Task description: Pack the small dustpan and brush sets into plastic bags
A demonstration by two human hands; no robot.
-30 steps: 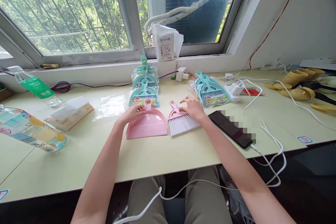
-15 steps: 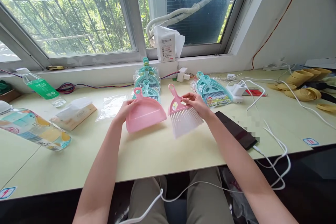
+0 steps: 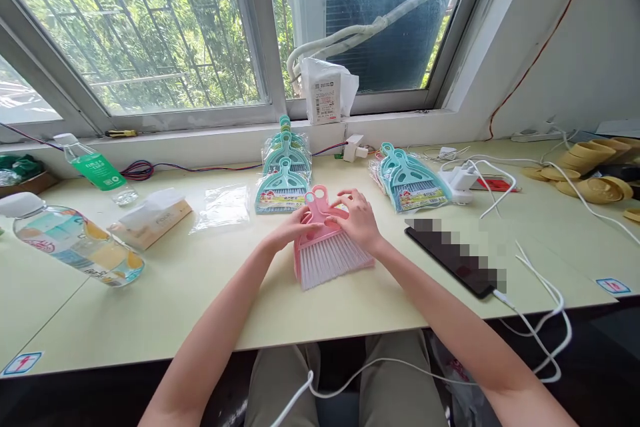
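Note:
A pink hand brush [image 3: 331, 259] with white bristles lies over a pink dustpan [image 3: 297, 261], their ring handles side by side at the top. Most of the pan is hidden behind the brush. My left hand [image 3: 291, 229] grips the pair at the left edge, thumb across the brush's body. From the right, my right hand [image 3: 359, 220] is curled over the brush, its fingers bent around the upper right part. Just behind stand bagged teal brush-and-dustpan sets [image 3: 283, 187] in a row. More teal sets [image 3: 413, 180] lie to the right.
A clear plastic bag [image 3: 223, 205], a tissue pack [image 3: 153, 221] and two bottles, one large [image 3: 75, 240] and one green-labelled [image 3: 97, 168], are on the left. A black phone [image 3: 445, 260] with a white cable [image 3: 545, 280] lies right. Yellow tape rolls [image 3: 595, 180] sit farther right.
The dustpan and brush, held apart before, are now together, the brush lying over the pan. My left hand moved right and my right hand shifted slightly left. The view tilted a little.

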